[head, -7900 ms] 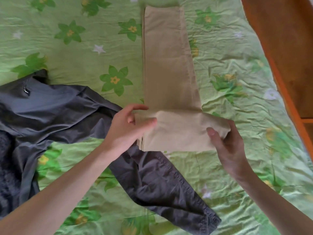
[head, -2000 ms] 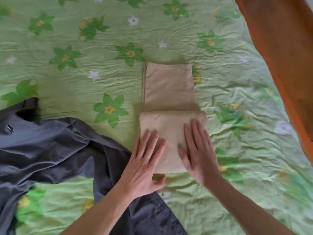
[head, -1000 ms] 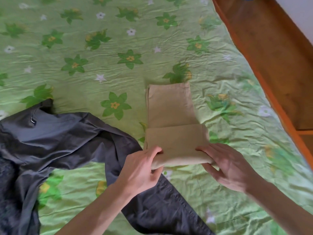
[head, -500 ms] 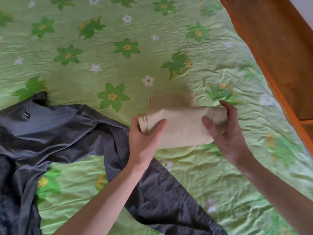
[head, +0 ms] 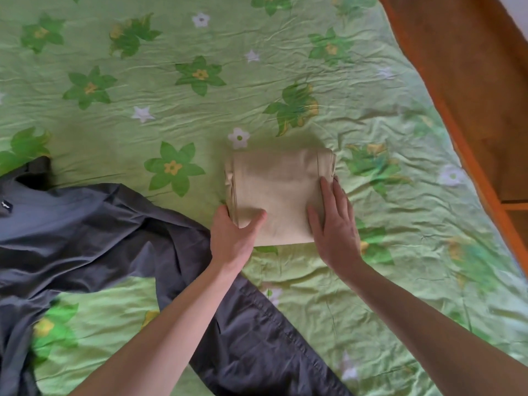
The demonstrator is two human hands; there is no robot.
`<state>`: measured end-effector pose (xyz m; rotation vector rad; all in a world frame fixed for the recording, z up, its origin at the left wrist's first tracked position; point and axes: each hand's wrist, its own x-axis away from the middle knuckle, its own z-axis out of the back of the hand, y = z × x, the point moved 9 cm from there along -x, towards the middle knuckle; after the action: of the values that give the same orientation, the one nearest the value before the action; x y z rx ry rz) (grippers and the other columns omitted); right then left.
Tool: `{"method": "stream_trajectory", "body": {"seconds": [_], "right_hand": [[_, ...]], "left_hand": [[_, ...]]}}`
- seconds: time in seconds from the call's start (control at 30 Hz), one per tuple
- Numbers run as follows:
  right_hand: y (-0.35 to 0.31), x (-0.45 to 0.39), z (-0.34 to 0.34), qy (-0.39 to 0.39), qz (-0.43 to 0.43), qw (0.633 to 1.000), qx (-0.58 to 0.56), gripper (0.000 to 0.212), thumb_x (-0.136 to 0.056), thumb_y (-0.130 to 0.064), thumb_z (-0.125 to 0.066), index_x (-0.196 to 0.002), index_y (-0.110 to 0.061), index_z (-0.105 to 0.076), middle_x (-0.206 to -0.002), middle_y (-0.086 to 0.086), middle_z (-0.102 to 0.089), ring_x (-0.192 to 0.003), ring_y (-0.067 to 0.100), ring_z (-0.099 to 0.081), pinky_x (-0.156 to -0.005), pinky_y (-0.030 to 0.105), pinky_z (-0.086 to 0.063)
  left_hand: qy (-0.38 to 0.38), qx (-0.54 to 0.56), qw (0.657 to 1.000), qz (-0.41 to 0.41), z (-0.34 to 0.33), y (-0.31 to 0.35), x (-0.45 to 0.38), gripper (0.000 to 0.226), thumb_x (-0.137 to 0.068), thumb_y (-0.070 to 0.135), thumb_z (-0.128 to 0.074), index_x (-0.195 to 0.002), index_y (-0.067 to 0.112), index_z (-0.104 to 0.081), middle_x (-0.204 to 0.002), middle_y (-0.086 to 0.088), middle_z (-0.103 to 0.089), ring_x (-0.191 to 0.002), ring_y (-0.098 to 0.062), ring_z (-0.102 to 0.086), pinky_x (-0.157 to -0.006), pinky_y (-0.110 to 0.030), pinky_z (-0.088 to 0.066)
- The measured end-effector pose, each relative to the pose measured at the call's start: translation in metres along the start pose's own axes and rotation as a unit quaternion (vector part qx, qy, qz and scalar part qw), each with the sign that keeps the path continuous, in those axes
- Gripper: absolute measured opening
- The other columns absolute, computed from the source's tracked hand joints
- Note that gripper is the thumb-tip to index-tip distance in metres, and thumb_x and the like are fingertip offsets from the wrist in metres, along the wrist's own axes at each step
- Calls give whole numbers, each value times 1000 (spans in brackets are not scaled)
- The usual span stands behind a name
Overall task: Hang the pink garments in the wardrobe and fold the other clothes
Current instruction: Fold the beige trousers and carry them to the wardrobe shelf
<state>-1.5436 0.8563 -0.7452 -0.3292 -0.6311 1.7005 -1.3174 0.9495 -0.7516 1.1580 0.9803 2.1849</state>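
Note:
A beige garment (head: pixel 278 192), folded into a compact thick rectangle, lies on the green flowered bed cover (head: pixel 171 110). My left hand (head: pixel 233 234) grips its near left corner, thumb on top and fingers at the stacked edge. Along the bundle's right side my right hand (head: pixel 333 224) lies flat with straight fingers, pressing down. A dark grey garment (head: pixel 108 241) sprawls unfolded to the left and runs under my left forearm. No pink garment is in view.
The bed's right edge meets a brown wooden floor (head: pixel 471 67) with an orange strip along it. Wrinkled green cover stretches beyond and to the right of the beige bundle.
The long beige garment has been folded over repeatedly into a small bundle. Half a second ago both hands held the rolled part above the bed; now it lies flat, pressed down.

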Motion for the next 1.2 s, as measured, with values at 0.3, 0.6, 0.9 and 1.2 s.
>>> {"method": "stream_trajectory", "body": {"seconds": [0.3, 0.6, 0.9, 1.2], "right_hand": [[-2, -11, -8, -14, -22, 997, 71, 64, -106, -52, -36, -165, -40, -13, -173, -3, -12, -157, 26, -18, -124, 49, -31], [7, -19, 29, -10, -223, 947, -232, 94, -77, -40, -88, -154, -27, -35, -146, 1, -40, -123, 16, -49, -102, 33, -46], [-26, 23, 61, -198, -226, 865, -401, 51, -76, -41, -86, -119, -19, -70, -105, 0, -80, -96, 20, -78, -86, 41, -60], [-137, 117, 179, -135, -223, 868, -422, 37, -89, -35, -79, -121, -19, -69, -109, 4, -79, -94, 23, -77, -85, 44, -62]], "left_hand": [[21, 97, 984, 145, -7, 3, -38, 51, -75, 45, -93, -102, 10, -68, -97, -2, -73, -88, -19, -70, -76, -27, -56], [-25, 196, 964, 175, -10, 2, -10, 32, -78, 30, -92, -98, 18, -70, -99, 0, -78, -97, -19, -72, -90, -28, -58], [-133, 235, 950, 157, 29, 30, 75, 33, -85, 24, -83, -115, 21, -70, -102, 0, -80, -98, -23, -77, -80, -41, -61], [-156, 252, 941, 165, 128, 125, 205, 28, -93, 38, -73, -113, 19, -74, -104, -7, -81, -83, -20, -79, -82, -39, -58]]}}
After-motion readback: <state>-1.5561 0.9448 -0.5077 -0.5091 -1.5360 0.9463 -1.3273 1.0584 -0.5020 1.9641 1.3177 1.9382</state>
